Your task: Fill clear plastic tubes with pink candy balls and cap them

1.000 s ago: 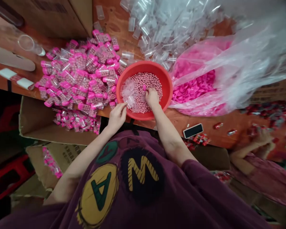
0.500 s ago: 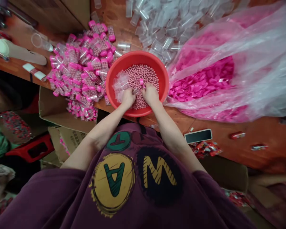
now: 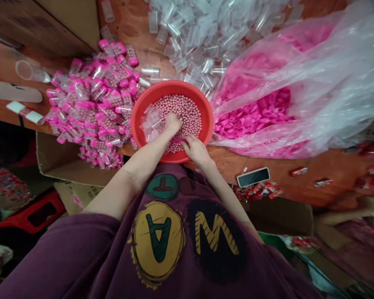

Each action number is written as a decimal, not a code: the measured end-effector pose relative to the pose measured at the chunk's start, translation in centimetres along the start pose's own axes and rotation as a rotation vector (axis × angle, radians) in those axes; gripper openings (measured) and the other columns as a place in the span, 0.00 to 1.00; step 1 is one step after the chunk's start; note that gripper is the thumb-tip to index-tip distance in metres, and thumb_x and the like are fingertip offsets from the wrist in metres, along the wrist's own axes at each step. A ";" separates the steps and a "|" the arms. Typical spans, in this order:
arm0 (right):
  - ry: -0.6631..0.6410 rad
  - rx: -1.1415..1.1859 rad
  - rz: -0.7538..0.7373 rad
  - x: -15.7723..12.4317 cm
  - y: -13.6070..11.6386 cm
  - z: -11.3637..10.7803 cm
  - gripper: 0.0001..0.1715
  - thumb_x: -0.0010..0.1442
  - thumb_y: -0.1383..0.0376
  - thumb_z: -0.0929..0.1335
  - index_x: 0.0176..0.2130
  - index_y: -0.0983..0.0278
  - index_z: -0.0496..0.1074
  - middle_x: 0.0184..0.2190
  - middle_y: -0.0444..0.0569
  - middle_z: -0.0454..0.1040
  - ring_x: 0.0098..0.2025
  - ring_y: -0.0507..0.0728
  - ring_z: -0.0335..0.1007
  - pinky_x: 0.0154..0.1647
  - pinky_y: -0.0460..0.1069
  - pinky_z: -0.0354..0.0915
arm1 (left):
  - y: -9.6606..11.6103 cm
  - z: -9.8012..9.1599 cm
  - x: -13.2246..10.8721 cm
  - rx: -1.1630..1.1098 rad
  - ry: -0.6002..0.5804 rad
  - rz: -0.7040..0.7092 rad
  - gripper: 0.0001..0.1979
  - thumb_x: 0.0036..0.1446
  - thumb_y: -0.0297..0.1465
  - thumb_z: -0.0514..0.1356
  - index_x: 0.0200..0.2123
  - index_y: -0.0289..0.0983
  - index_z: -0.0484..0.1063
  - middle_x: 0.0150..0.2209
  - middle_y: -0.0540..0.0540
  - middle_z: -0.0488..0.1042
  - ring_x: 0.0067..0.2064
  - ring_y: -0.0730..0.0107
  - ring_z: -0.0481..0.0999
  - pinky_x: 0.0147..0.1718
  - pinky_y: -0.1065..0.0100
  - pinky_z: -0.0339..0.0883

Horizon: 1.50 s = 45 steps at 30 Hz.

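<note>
A red plastic bowl [image 3: 208,106] holds many small pink beads [image 3: 190,108] and a cluster of clear plastic tubes [image 3: 151,122] on its left side. My left hand [image 3: 173,123] is down among the beads, its fingers closed around a clear tube that is mostly hidden. Lower right of it, my right hand [image 3: 197,150] reaches over the bowl's near side, pinching a pink cap [image 3: 178,141] just above the beads. Left of the bowl lies a heap of bead-filled tubes with pink caps [image 3: 96,99].
Loose clear tubes [image 3: 205,33] are piled behind the bowl. To the right, a clear plastic bag [image 3: 324,95] holds pink caps [image 3: 262,114]. A phone [image 3: 253,177] lies near the table edge. Cardboard boxes [image 3: 71,162] stand below, and another person's arm [image 3: 336,228] is at right.
My left hand has moved right and farther into the beads. My right hand has drawn back toward the bowl's near rim with the pink cap. The whole view has shifted slightly.
</note>
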State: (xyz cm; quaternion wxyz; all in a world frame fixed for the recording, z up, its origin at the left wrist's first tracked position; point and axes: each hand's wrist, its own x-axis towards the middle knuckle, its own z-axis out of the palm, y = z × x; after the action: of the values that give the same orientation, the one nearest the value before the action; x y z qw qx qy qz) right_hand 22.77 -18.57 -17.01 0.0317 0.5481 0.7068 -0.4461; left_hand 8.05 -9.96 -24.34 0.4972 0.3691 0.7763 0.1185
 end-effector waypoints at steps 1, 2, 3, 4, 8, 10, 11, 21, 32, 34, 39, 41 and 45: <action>-0.002 0.006 -0.001 0.0 0.1 0.1 0.20 0.78 0.63 0.64 0.59 0.70 0.79 0.55 0.64 0.79 0.58 0.66 0.75 0.66 0.57 0.69 | 0.1 0.8 0.5 -0.066 -0.010 -0.004 0.14 0.48 0.18 0.64 0.19 0.39 0.66 0.23 0.47 0.68 0.43 0.54 0.78 0.49 0.59 0.69; -0.001 0.020 -0.006 -0.1 0.3 0.1 0.20 0.78 0.63 0.63 0.59 0.69 0.78 0.55 0.63 0.79 0.58 0.65 0.75 0.66 0.57 0.69 | 0.0 1.5 0.9 -0.132 -0.027 -0.009 0.11 0.47 0.17 0.62 0.21 0.38 0.68 0.25 0.47 0.70 0.42 0.56 0.77 0.48 0.60 0.70; 0.000 0.040 -0.013 -0.2 0.4 0.2 0.20 0.78 0.63 0.63 0.59 0.69 0.78 0.56 0.63 0.79 0.58 0.65 0.76 0.66 0.57 0.69 | -0.1 2.0 1.0 -0.186 -0.045 -0.011 0.09 0.48 0.18 0.61 0.23 0.37 0.70 0.27 0.47 0.72 0.41 0.58 0.77 0.47 0.61 0.70; 0.004 0.064 -0.020 -0.3 0.6 0.2 0.20 0.78 0.63 0.63 0.59 0.69 0.79 0.56 0.63 0.80 0.58 0.64 0.76 0.66 0.57 0.70 | -0.3 2.2 1.0 -0.235 -0.064 -0.009 0.07 0.48 0.18 0.61 0.27 0.36 0.72 0.28 0.48 0.73 0.39 0.61 0.76 0.46 0.63 0.71; 0.068 0.206 -0.068 -0.6 1.4 -0.2 0.18 0.76 0.64 0.64 0.56 0.68 0.79 0.54 0.61 0.82 0.56 0.63 0.78 0.64 0.57 0.71 | -1.5 0.6 -0.1 -0.481 -0.211 0.066 0.14 0.48 0.19 0.64 0.40 0.34 0.77 0.37 0.50 0.80 0.40 0.69 0.78 0.48 0.68 0.72; 0.144 0.272 -0.086 -0.4 1.7 -0.7 0.17 0.75 0.64 0.64 0.54 0.66 0.80 0.52 0.59 0.83 0.54 0.62 0.79 0.63 0.57 0.72 | -2.0 -0.9 -1.0 -0.583 -0.295 0.128 0.15 0.48 0.21 0.67 0.42 0.34 0.77 0.42 0.49 0.82 0.44 0.70 0.80 0.53 0.67 0.73; 0.185 0.295 -0.087 -0.3 1.8 -1.0 0.17 0.75 0.63 0.65 0.53 0.65 0.80 0.52 0.58 0.83 0.53 0.62 0.79 0.62 0.57 0.72 | -2.2 -1.7 -1.5 -0.604 -0.329 0.154 0.15 0.49 0.22 0.68 0.42 0.35 0.77 0.43 0.48 0.83 0.46 0.69 0.80 0.55 0.66 0.73; 0.305 0.153 -0.068 2.3 0.4 -2.1 0.18 0.71 0.67 0.62 0.49 0.67 0.80 0.48 0.60 0.84 0.52 0.65 0.79 0.60 0.58 0.72 | -1.6 -6.8 -5.9 -0.834 -0.498 0.191 0.22 0.52 0.25 0.75 0.50 0.36 0.76 0.48 0.45 0.84 0.54 0.62 0.85 0.59 0.58 0.78; 0.013 -0.382 0.156 3.4 -1.8 -1.2 0.29 0.73 0.73 0.56 0.63 0.75 0.75 0.62 0.71 0.74 0.58 0.70 0.78 0.57 0.59 0.73 | 0.2 -8.2 -9.0 -1.049 -0.552 -0.023 0.16 0.70 0.43 0.67 0.51 0.37 0.77 0.40 0.44 0.84 0.44 0.64 0.88 0.44 0.68 0.82; -0.010 -0.388 0.139 3.7 -1.8 -0.5 0.30 0.72 0.75 0.55 0.61 0.76 0.76 0.61 0.72 0.75 0.58 0.70 0.77 0.59 0.59 0.72 | -0.3 -8.0 -8.8 -1.047 -0.521 -0.077 0.18 0.72 0.46 0.65 0.50 0.37 0.77 0.38 0.44 0.84 0.42 0.65 0.87 0.41 0.69 0.81; 0.291 -0.007 0.015 4.4 -0.6 -0.4 0.19 0.72 0.69 0.61 0.53 0.70 0.79 0.51 0.64 0.81 0.53 0.65 0.78 0.61 0.60 0.73 | -2.1 -7.4 -8.2 -1.051 -0.452 -0.116 0.14 0.74 0.42 0.62 0.45 0.37 0.78 0.34 0.46 0.82 0.34 0.69 0.82 0.34 0.70 0.76; 0.448 0.213 -0.100 4.6 -0.5 -0.7 0.18 0.75 0.61 0.64 0.56 0.65 0.77 0.50 0.57 0.83 0.50 0.62 0.80 0.59 0.60 0.76 | -2.5 -7.0 -8.1 -1.056 -0.437 -0.125 0.11 0.73 0.39 0.63 0.44 0.37 0.79 0.33 0.45 0.81 0.33 0.69 0.80 0.33 0.69 0.75; 0.460 0.338 -0.258 4.2 -1.6 -1.1 0.24 0.76 0.53 0.65 0.64 0.59 0.73 0.52 0.53 0.83 0.53 0.61 0.82 0.63 0.62 0.78 | -2.7 -6.0 -8.3 -1.076 -0.455 -0.135 0.11 0.75 0.34 0.61 0.43 0.36 0.81 0.33 0.45 0.80 0.33 0.71 0.76 0.35 0.69 0.72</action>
State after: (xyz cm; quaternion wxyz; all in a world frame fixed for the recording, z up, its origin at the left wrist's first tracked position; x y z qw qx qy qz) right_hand 20.33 -14.74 -17.64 -0.2775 0.5381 0.6749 -0.4219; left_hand 3.61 -16.46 -17.27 0.7752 0.0308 0.5026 0.3815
